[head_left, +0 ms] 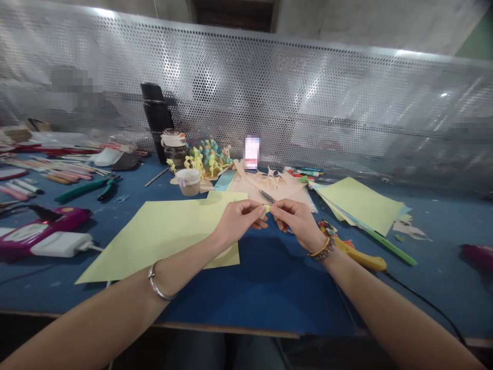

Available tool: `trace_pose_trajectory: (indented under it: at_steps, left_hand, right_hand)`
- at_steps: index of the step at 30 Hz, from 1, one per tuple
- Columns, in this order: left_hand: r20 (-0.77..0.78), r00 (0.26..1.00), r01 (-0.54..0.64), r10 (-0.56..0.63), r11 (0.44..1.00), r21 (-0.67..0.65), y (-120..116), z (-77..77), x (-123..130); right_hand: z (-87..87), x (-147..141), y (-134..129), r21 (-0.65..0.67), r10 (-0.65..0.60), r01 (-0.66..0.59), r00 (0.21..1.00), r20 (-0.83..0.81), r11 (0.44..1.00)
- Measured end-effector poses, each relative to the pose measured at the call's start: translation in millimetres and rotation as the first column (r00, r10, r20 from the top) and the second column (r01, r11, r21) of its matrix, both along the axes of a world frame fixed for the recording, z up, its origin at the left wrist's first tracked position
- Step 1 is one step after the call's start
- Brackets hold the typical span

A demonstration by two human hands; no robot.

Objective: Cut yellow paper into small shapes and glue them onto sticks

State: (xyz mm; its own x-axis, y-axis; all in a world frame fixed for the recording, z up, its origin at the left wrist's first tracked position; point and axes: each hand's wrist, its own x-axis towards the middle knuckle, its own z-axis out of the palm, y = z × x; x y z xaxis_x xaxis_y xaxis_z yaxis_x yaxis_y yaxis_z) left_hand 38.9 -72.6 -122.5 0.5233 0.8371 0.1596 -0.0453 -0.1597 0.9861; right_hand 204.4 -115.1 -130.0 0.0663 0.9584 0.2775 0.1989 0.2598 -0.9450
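My left hand [246, 217] is closed in a pinch on a small yellow paper piece [267, 208], mostly hidden by the fingertips. Facing it, my right hand [295, 218] is also pinched, its thumb and finger at the other side of that piece. Dark pointed blades [266, 196], apparently of small scissors, stick out past the right fingers; the rest of the tool is mostly hidden in that hand. Under and beside my left forearm lies a large yellow paper sheet [169, 221]. Both hands are held above the blue table [277, 277].
Behind the hands are paper scraps [269, 180], a small cup [188, 182], and yellow and blue paper flowers [208, 156]. A yellow glue gun [360, 255] with a cord lies by my right wrist. Left are pliers [108, 189] and a purple power strip [65, 218]; right, stacked paper [362, 203].
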Motion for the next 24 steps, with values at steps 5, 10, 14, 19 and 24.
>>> trace_pose_trajectory:
  at_steps: [5,10,14,19,24]
  left_hand:
    - [0.049,0.998,0.037,-0.035,0.998,-0.050,0.9,-1.5,0.4]
    - [0.051,0.998,0.043,-0.040,0.997,-0.066,1.0,-1.9,1.1]
    - [0.025,1.000,0.012,-0.011,0.998,-0.054,-0.8,0.8,1.1]
    - [0.017,1.000,-0.004,0.004,0.999,-0.043,-1.2,1.9,0.3]
    - [0.025,1.000,-0.002,0.003,0.999,-0.036,-1.2,1.5,0.3]
  right_hand:
    - [0.7,-0.7,0.0,-0.003,-0.006,0.006,1.000,0.001,1.000]
    - [0.9,-2.1,-0.2,-0.015,-0.017,0.017,1.000,-0.009,1.000]
    - [0.5,-1.9,-0.5,-0.006,-0.013,0.013,1.000,0.010,1.000]
    - [0.5,-1.0,-0.8,0.016,-0.008,0.007,1.000,0.027,1.000]
    - [2.2,-2.2,-1.4,0.022,-0.012,0.011,0.998,0.064,1.000]
